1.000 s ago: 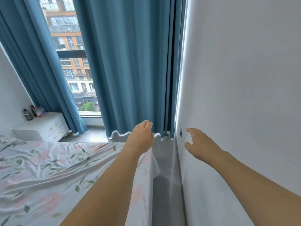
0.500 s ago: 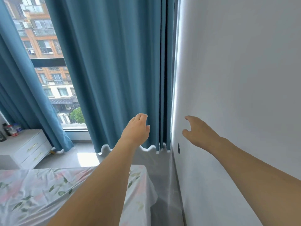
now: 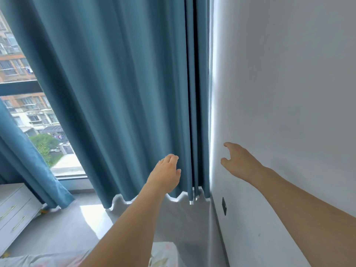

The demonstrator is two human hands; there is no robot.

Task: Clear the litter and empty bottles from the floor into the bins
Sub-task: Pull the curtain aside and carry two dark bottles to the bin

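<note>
No litter, bottle or bin shows in the head view. My left hand (image 3: 165,173) is stretched forward in front of the blue curtain (image 3: 123,89), fingers relaxed and holding nothing. My right hand (image 3: 238,160) reaches out beside the white wall (image 3: 289,93), fingers loosely spread and empty. Grey floor (image 3: 63,228) lies below the curtain hem, with a narrow strip running between the bed and the wall.
A floral bed corner (image 3: 161,255) sits at the bottom. White drawers (image 3: 13,211) stand at the left. A dark socket (image 3: 224,206) is low on the wall. A small yellow bit (image 3: 44,211) lies on the floor by the drawers.
The view has moved forward toward the curtain and window. The bed has slid down almost out of view. Both hands stay raised and empty.
</note>
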